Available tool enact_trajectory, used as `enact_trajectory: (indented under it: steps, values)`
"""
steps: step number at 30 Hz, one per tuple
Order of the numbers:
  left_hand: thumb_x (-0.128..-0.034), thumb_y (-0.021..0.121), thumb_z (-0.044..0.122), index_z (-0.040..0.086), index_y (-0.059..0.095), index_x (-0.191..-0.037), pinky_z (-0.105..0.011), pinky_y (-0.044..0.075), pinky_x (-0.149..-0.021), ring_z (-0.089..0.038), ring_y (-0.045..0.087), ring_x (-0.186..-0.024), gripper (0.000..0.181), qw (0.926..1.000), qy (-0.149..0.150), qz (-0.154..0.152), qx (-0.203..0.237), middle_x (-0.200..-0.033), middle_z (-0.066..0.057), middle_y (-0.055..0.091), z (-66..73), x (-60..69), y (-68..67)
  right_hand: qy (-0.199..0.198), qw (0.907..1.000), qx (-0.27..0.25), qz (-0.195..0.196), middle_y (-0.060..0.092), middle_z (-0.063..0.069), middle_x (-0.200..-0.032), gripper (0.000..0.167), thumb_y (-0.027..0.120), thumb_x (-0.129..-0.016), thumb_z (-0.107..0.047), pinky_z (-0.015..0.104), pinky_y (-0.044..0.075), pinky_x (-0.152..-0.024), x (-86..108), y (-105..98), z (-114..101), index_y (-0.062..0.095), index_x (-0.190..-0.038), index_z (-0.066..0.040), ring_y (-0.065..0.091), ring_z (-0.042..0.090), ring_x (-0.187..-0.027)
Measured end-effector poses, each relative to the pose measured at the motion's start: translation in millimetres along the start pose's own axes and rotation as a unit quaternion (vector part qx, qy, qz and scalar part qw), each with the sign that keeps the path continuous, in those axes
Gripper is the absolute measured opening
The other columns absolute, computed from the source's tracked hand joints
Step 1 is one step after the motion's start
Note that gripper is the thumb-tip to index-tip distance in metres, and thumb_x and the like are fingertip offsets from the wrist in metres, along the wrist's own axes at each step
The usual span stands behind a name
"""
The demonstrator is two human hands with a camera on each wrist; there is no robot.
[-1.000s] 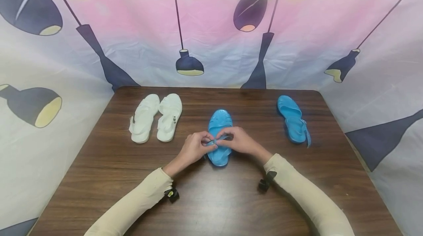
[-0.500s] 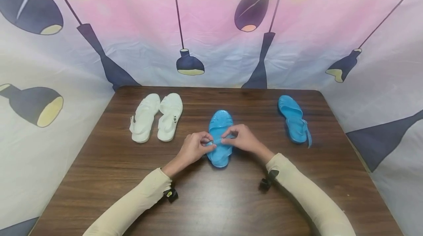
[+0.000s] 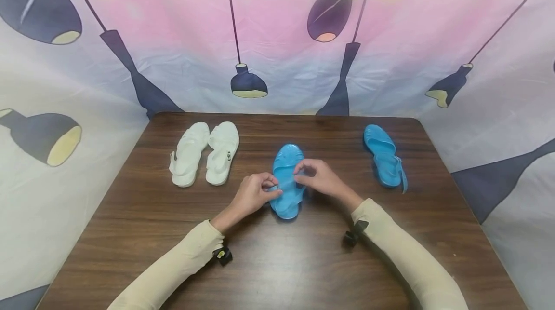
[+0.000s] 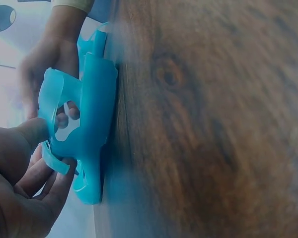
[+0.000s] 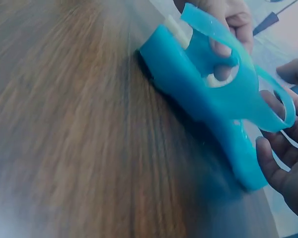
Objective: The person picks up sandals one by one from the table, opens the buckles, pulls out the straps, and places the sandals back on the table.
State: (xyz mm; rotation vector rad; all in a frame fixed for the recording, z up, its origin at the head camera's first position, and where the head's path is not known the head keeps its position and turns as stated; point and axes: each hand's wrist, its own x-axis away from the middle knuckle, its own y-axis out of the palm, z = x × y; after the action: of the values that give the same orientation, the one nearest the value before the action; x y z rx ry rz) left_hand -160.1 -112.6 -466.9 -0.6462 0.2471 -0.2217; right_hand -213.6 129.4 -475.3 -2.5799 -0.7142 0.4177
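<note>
A blue sandal point(image 3: 287, 158) lies on the table at the middle, toe pointing away from me. My left hand point(image 3: 253, 194) pinches its ankle strap near the buckle, thumb on one side and fingers on the other; the left wrist view shows a strap end point(image 4: 54, 159) by those fingertips. Over the sandal's right side hovers my right hand point(image 3: 320, 177), thumb and fingers bent but apart. In the right wrist view the looped strap point(image 5: 283, 111) stands between the right thumb and fingers, which do not close on it. The buckle itself is mostly hidden by the left fingers.
The second blue sandal point(image 3: 385, 158) lies at the right with its strap hanging loose. Two white sandals point(image 3: 189, 155) sit side by side at the back left. The wooden table point(image 3: 286, 266) ends at a printed cloth backdrop point(image 3: 282, 25).
My right hand has drawn back from the buckle, a little up and to the right, and its fingers have parted. The left hand has kept its pinch in nearly the same place.
</note>
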Motion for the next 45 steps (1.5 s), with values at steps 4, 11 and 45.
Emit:
enact_trajectory:
  steps: [4, 11, 45]
  values:
    - [-0.0837, 0.085, 0.014, 0.006, 0.074, -0.095, -0.030, 0.062, -0.077, -0.017, 0.074, -0.087, 0.018, 0.9999, 0.007, -0.010, -0.003, -0.092, -0.006, 0.078, 0.6, -1.9, -0.1, -0.028, 0.9993, 0.018, -0.020, 0.074, -0.004, -0.099, 0.020, 0.077, -0.093, -0.024, 0.033, 0.057, -0.085, -6.2, 4.7, -5.5, 0.075, -0.107, -0.009, 0.068, 0.013, -0.094]
    - [-0.0851, 0.085, 0.017, 0.012, 0.071, -0.093, -0.026, 0.059, -0.070, -0.007, 0.070, -0.080, 0.016, 0.9997, 0.008, -0.022, -0.003, -0.089, 0.000, 0.077, 1.5, -1.2, -2.0, -0.030, 0.9954, 0.076, -0.050, 0.077, -0.012, -0.097, 0.013, 0.080, -0.091, -0.031, 0.026, 0.058, -0.075, -7.9, 15.6, -7.9, 0.081, -0.098, -0.021, 0.069, 0.004, -0.086]
    - [-0.0863, 0.083, 0.014, 0.010, 0.070, -0.095, -0.022, 0.058, -0.069, -0.013, 0.074, -0.090, 0.016, 0.9984, -0.002, -0.029, 0.048, -0.094, -0.004, 0.078, -4.6, 0.3, -2.8, 0.029, 0.9978, 0.060, -0.002, 0.076, -0.008, -0.087, 0.008, 0.082, -0.088, -0.024, 0.030, 0.058, -0.068, -1.9, 4.2, 2.1, 0.082, -0.093, -0.018, 0.068, 0.013, -0.077]
